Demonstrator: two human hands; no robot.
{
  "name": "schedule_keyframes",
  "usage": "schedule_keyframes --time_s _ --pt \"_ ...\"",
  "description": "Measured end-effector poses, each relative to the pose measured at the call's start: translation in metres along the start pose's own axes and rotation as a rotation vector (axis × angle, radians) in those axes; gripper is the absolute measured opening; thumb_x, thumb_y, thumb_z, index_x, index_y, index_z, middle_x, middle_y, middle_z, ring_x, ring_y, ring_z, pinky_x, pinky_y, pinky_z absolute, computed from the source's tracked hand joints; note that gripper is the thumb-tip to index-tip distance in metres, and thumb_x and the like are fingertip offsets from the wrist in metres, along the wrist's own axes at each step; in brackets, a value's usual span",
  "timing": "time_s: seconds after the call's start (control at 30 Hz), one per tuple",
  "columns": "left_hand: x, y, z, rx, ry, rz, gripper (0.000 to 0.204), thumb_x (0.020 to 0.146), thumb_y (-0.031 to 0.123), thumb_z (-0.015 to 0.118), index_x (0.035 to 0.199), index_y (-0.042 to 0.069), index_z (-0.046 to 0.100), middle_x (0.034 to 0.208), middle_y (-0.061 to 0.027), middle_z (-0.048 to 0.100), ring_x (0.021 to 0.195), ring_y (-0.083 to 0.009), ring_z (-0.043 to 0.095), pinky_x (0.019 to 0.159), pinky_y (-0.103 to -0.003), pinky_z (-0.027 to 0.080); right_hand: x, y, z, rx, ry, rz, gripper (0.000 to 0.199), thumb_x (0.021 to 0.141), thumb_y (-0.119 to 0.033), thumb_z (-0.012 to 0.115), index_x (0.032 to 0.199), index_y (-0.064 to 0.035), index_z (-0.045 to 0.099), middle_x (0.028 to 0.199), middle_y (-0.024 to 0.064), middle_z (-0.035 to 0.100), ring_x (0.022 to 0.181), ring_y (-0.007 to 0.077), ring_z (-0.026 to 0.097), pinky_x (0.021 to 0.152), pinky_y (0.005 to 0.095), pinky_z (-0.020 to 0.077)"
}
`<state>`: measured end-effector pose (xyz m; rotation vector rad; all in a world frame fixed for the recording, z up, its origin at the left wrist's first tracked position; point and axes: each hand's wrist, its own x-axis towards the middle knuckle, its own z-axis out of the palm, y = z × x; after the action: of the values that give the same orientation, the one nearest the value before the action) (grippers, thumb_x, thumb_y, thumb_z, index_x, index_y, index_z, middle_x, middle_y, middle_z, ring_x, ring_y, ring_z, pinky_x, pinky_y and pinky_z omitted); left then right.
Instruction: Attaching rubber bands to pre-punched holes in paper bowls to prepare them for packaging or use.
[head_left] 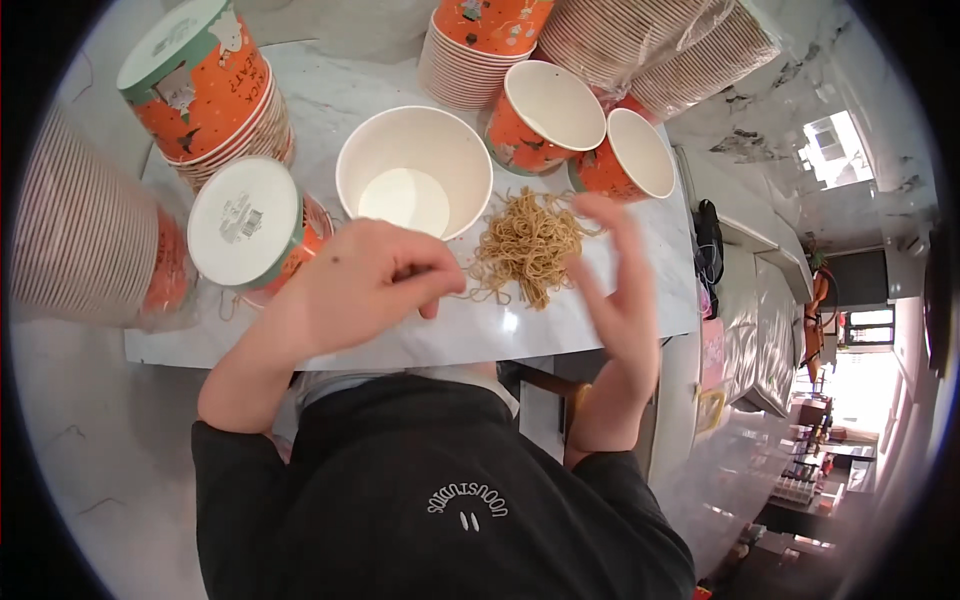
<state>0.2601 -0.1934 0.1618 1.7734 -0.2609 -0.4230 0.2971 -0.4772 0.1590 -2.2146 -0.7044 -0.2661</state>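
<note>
Overall, the largest item noted is the marble-patterned table (pixel 500 338), on which the work is laid out. Next in size, a tall nested stack (pixel 85 225) of buckets stands at the left edge, and a plastic-wrapped stack (pixel 650 45) lies at the upper right. An orange inverted stack (pixel 205 95) is at the upper left; another orange stack (pixel 480 55) stands near the wrapped one. The central bucket (pixel 410 140) is open-mouthed, its white interior exposed. To its left is an inverted bucket (pixel 242 220), base showing; to its right are two open orange buckets (pixel 515 135), side by side.

The left hand (pixel 375 270) is in front of the central bucket, fingers curled inward (whether anything is pinched cannot be told). The right hand (pixel 618 275) is open, thumb and fingers spread, at the right side of the noodle heap (pixel 528 245). That heap sits on the table, right of the central bucket, with loose strands (pixel 490 295) at its lower left.
</note>
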Motion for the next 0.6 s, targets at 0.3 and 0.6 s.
schedule_keyframes --time_s 0.3,0.6 --pt "-0.003 0.003 0.0 0.238 0.02 0.024 0.019 0.096 0.019 0.067 0.091 0.002 0.074 0.068 -0.0118 0.068 0.063 -0.0266 0.069 0.06 -0.037 0.051 -0.01 -0.035 0.053 0.555 -0.386 0.328 0.017 0.098 0.001 0.064 0.115 0.0015 0.064 0.097 0.0067 0.067 0.084 0.0105 0.064 0.078 0.0245 0.0533" --pt "0.006 -0.051 -0.023 0.695 0.446 0.459 0.026 0.078 -0.003 0.067 0.102 0.004 0.074 0.103 -0.0112 0.074 0.096 -0.0292 0.072 0.127 -0.054 0.026 -0.004 -0.021 0.054 0.483 -0.043 0.228 0.013 0.084 0.012 0.072 0.096 0.0049 0.075 0.089 0.0031 0.064 0.071 0.0043 0.055 0.059 0.0175 0.0412"
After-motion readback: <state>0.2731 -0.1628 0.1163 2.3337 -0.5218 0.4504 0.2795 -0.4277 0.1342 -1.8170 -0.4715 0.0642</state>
